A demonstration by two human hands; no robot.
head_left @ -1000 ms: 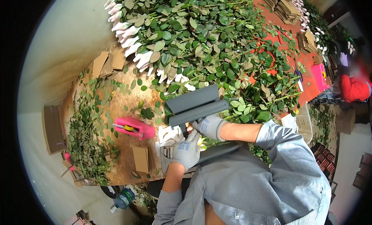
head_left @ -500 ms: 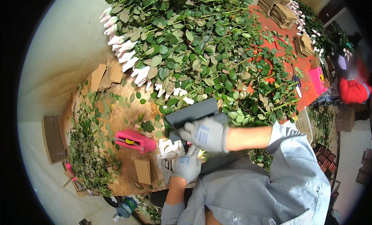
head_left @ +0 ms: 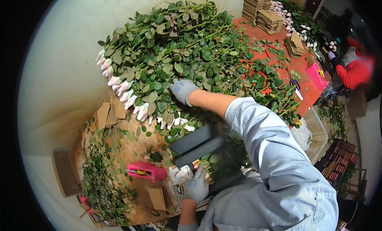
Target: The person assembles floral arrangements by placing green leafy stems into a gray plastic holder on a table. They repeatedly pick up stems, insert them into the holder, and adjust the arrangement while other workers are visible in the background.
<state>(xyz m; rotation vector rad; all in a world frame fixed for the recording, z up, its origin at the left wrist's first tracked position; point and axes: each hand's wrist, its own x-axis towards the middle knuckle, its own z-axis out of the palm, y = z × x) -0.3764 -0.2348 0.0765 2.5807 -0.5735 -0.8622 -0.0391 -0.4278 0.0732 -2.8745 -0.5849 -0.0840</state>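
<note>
Now the right hand [head_left: 184,91] has left the dark grey holder [head_left: 195,139] and reaches beyond it into the heaped roses [head_left: 191,51]; whether its fingers pinch anything, I cannot tell. The left hand [head_left: 196,188] stays on the holder's near side, beside white pieces [head_left: 181,175], its grip also unclear. The pink tape dispenser [head_left: 153,172] sits left of the holder.

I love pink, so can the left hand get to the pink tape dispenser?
Probably yes: the pink tape dispenser sits uncovered, left of the left hand. Some white material lies partly between, but the hand could likely go around.
</note>
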